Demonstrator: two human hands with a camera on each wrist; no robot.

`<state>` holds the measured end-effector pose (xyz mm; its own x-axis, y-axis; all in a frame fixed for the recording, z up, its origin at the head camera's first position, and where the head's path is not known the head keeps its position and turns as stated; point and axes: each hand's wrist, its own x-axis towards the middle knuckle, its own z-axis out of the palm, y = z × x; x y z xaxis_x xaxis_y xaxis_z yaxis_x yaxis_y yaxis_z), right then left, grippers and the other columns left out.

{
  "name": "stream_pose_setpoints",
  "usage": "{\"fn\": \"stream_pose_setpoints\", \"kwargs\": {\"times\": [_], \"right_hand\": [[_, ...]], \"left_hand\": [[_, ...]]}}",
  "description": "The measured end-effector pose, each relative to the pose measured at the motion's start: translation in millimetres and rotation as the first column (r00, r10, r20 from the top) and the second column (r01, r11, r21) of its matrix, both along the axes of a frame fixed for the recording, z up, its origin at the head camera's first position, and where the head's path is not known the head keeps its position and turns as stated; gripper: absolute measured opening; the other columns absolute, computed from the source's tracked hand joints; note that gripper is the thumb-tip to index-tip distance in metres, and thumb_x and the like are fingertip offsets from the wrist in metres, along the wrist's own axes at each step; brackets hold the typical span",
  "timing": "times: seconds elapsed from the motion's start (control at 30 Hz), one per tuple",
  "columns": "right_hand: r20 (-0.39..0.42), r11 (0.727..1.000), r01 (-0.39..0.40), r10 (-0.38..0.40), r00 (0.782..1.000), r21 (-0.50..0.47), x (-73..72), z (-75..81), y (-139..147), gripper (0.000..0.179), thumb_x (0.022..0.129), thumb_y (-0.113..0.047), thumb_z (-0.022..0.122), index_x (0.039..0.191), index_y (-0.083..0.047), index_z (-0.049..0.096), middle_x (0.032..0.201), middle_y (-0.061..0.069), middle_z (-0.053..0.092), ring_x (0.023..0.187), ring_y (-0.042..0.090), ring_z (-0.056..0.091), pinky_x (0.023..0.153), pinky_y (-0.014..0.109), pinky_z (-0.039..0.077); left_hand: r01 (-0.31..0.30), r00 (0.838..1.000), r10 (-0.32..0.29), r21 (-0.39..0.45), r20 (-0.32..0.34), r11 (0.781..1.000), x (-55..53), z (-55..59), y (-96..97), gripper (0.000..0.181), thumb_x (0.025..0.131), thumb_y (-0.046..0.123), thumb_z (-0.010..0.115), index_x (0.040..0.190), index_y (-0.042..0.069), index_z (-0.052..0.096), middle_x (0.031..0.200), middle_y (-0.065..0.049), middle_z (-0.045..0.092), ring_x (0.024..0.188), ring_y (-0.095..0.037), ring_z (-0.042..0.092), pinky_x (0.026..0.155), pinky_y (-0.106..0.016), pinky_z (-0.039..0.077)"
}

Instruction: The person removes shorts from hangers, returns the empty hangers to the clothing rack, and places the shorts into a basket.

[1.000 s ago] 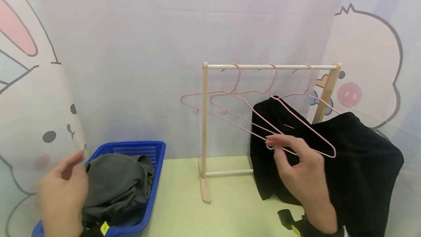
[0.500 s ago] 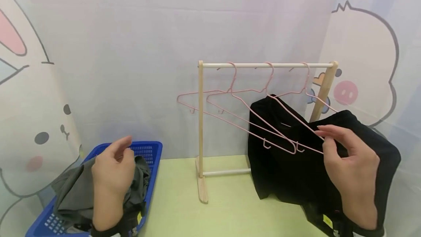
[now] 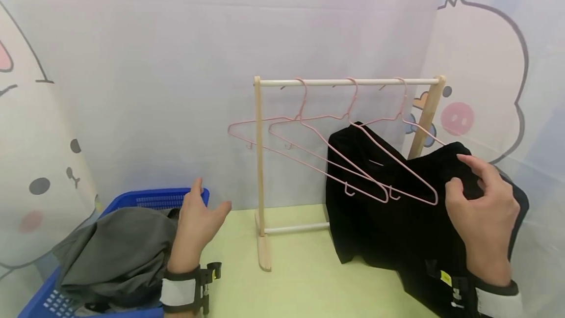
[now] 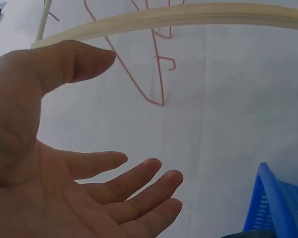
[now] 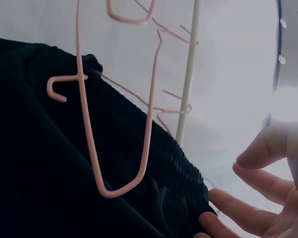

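Black elastic-waisted bottoms (image 3: 375, 234) hang from the rightmost pink hanger (image 3: 403, 112) on a small rack (image 3: 260, 161). My right hand (image 3: 485, 205) is in front of their right end, thumb and fingers bent and apart, holding nothing. In the right wrist view, fingertips are right at the edge of the gathered waistband (image 5: 188, 173). My left hand (image 3: 198, 220) is spread beside the blue basket (image 3: 154, 193), holding nothing; the left wrist view shows its palm and parted fingers. Grey cloth (image 3: 119, 249) lies heaped in the basket, partly behind the left forearm.
Two bare pink hangers (image 3: 326, 144) hang left of the bottoms, their ends sticking out toward the front. The rack's wooden foot (image 3: 263, 254) stands on the yellow-green tabletop (image 3: 300, 278). A printed curtain (image 3: 176, 63) closes off the back and sides.
My left hand has moved right across the basket to its right edge and spread its fingers. My right hand has moved right, away from the hanger ends, to the bottoms' right end.
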<state>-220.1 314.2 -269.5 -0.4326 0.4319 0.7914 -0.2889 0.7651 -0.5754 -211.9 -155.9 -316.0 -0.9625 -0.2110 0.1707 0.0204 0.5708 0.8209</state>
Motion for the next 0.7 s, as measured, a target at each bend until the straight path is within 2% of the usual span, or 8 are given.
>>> {"fn": "stream_pose_setpoints", "kwargs": {"times": [0.1, 0.2, 0.23, 0.37, 0.43, 0.5, 0.57, 0.7], "right_hand": [[0.010, 1.000, -0.004, 0.005, 1.000, -0.010, -0.5, -0.8, 3.3, 0.048, 0.092, -0.015, 0.055, 0.136, -0.030, 0.070, 0.135, 0.003, 0.070, 0.124, 0.028, 0.062, 0.098, 0.007, 0.037], [-0.016, 1.000, 0.001, -0.002, 1.000, -0.015, -0.5, -1.4, 5.1, 0.049, 0.092, -0.014, 0.055, 0.136, -0.029, 0.070, 0.135, 0.005, 0.070, 0.122, 0.026, 0.063, 0.099, 0.009, 0.037], [-0.043, 1.000, 0.004, -0.004, 0.999, -0.011, -1.0, -1.2, 4.7, 0.049, 0.091, -0.013, 0.055, 0.136, -0.027, 0.070, 0.133, 0.006, 0.070, 0.116, 0.025, 0.063, 0.097, 0.010, 0.037], [-0.201, 1.000, 0.019, -0.020, 0.979, -0.007, -1.5, 0.7, 2.7, 0.050, 0.086, -0.011, 0.055, 0.131, -0.021, 0.074, 0.131, 0.005, 0.072, 0.114, 0.028, 0.060, 0.099, 0.023, 0.037], [-0.281, 1.000, 0.028, -0.025, 0.959, 0.009, -1.2, 2.3, 2.5, 0.049, 0.083, -0.010, 0.056, 0.129, -0.015, 0.074, 0.131, 0.005, 0.072, 0.120, 0.029, 0.059, 0.104, 0.029, 0.035], [-0.327, 0.999, 0.037, -0.025, 0.945, 0.033, -0.8, 3.4, 2.6, 0.050, 0.081, -0.009, 0.056, 0.128, -0.010, 0.073, 0.133, 0.009, 0.070, 0.129, 0.033, 0.056, 0.111, 0.033, 0.033], [-0.334, 0.998, 0.043, -0.024, 0.942, 0.050, -1.2, 3.3, 4.0, 0.052, 0.080, -0.009, 0.056, 0.129, -0.007, 0.072, 0.133, 0.013, 0.069, 0.130, 0.037, 0.055, 0.112, 0.035, 0.031], [-0.273, 0.998, 0.038, -0.023, 0.962, 0.047, -4.6, -3.1, 12.5, 0.054, 0.081, -0.009, 0.057, 0.134, -0.008, 0.069, 0.131, 0.016, 0.070, 0.120, 0.044, 0.056, 0.104, 0.034, 0.030]], "left_hand": [[0.041, 0.999, -0.040, 0.001, -0.019, 0.999, -8.3, -7.9, 7.1, 0.100, 0.099, 0.035, 0.066, 0.166, 0.007, -0.002, 0.168, -0.031, 0.010, 0.152, -0.053, 0.018, 0.113, -0.071, 0.031], [0.056, 0.997, -0.056, -0.002, -0.052, 0.998, -16.2, -14.8, 17.0, 0.096, 0.100, 0.032, 0.066, 0.166, 0.003, 0.002, 0.167, -0.033, 0.011, 0.150, -0.054, 0.020, 0.113, -0.071, 0.031], [0.052, 0.997, -0.052, 0.001, -0.062, 0.999, -18.3, -17.1, 19.4, 0.095, 0.100, 0.031, 0.066, 0.166, 0.002, 0.004, 0.167, -0.033, 0.014, 0.150, -0.054, 0.023, 0.114, -0.071, 0.031], [0.022, 0.995, -0.021, 0.018, -0.100, 1.000, -27.2, -26.0, 28.1, 0.087, 0.100, 0.026, 0.064, 0.165, -0.001, 0.013, 0.165, -0.030, 0.026, 0.148, -0.050, 0.033, 0.113, -0.066, 0.037], [0.021, 0.992, -0.015, 0.047, -0.121, 0.999, -31.4, -30.0, 31.7, 0.082, 0.100, 0.022, 0.063, 0.164, -0.002, 0.016, 0.163, -0.028, 0.030, 0.146, -0.048, 0.037, 0.111, -0.064, 0.041], [0.027, 0.990, -0.017, 0.071, -0.142, 0.997, -35.9, -34.1, 34.8, 0.078, 0.101, 0.020, 0.061, 0.164, -0.001, 0.019, 0.163, -0.026, 0.034, 0.146, -0.046, 0.039, 0.109, -0.063, 0.043], [0.042, 0.986, -0.028, 0.079, -0.163, 0.996, -40.0, -38.6, 37.6, 0.075, 0.102, 0.017, 0.060, 0.163, -0.002, 0.021, 0.161, -0.026, 0.037, 0.145, -0.046, 0.041, 0.108, -0.063, 0.044], [0.077, 0.977, -0.064, 0.054, -0.203, 0.996, -47.1, -48.8, 42.4, 0.069, 0.103, 0.015, 0.059, 0.161, -0.003, 0.026, 0.157, -0.028, 0.042, 0.141, -0.048, 0.045, 0.106, -0.062, 0.046]]}}
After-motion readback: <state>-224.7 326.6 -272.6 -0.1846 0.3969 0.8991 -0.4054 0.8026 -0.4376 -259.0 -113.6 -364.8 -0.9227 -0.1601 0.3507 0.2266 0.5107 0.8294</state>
